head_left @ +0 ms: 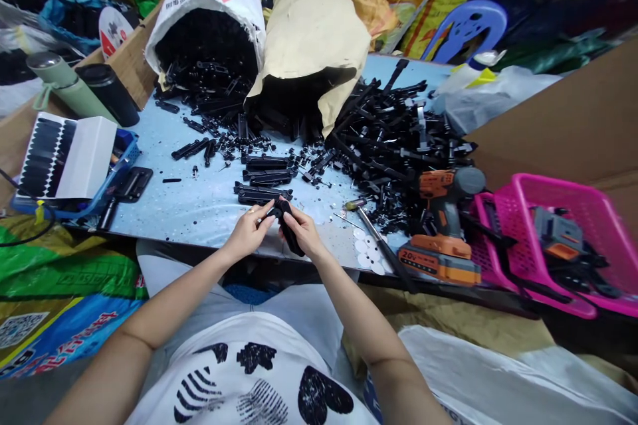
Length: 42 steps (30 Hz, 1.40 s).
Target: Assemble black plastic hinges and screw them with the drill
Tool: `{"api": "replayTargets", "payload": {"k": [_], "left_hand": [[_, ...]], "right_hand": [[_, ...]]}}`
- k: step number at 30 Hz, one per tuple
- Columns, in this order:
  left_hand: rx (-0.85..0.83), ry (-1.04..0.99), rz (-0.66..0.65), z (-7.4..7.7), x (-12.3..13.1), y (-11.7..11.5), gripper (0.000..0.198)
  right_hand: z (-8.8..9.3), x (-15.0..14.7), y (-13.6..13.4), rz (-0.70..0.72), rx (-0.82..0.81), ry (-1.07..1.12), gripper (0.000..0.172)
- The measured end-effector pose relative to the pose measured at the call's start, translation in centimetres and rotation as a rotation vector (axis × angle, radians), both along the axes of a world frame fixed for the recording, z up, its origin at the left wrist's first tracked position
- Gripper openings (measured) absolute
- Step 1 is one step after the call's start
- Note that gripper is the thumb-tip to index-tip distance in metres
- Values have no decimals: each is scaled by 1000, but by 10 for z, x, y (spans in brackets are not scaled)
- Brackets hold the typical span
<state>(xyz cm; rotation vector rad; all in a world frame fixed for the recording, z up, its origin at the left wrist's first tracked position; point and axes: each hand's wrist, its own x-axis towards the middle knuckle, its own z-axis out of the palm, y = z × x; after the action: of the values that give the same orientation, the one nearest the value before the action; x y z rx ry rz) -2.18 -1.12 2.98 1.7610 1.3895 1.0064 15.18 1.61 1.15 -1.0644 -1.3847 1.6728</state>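
Near the table's front edge, both hands meet around one black plastic part, long and narrow with a rounded upper end. My right hand grips it from the right, with the fingers wrapped on its side. My left hand pinches at its upper left end; a small dark piece seems to be between those fingertips, too small to make out. Just beyond the hands, several long black plastic pieces lie in a stacked row. Small black fittings with metal pins are scattered behind them.
A hammer and an orange cordless drill lie to the right, before a pink basket. A heap of black parts spreads behind. Two sacks open onto the table. Left stand a blue basket and a green bottle.
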Motion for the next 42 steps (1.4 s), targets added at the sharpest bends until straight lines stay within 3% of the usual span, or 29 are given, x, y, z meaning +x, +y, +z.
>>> {"api": "replayTargets", "payload": {"k": [6,13,21,29,33,36,39,41,42], "left_hand": [[139,137,8,5,4,-12,37],[440,-17,237,8,29,-21,38],[453,-91,152,17,14,-12,34],[425,-130,39,16,3,3,31],[378,-113,-29,6,0,8,31],[270,-77,157,-15,3,-3,33],[148,61,364,-32,3,-22,39],[168,272,323,-34,0,-30,46],[205,391,220,-32,-1,-32,48]], "right_hand": [[9,21,5,154,331,-253,57],[6,-7,-20,-93,413,-233,61],[7,-20,-34,-189,547,-260,59],[-18,-45,-42,-396,477,-165,57],[-27,-45,-44,-347,476,-182,58],[-24,-30,-23,-117,581,-354,54],[-14,0,33,7,728,-659,44],[-8,27,85,-125,800,-939,43],[-6,41,112,-157,831,-1089,44]]}}
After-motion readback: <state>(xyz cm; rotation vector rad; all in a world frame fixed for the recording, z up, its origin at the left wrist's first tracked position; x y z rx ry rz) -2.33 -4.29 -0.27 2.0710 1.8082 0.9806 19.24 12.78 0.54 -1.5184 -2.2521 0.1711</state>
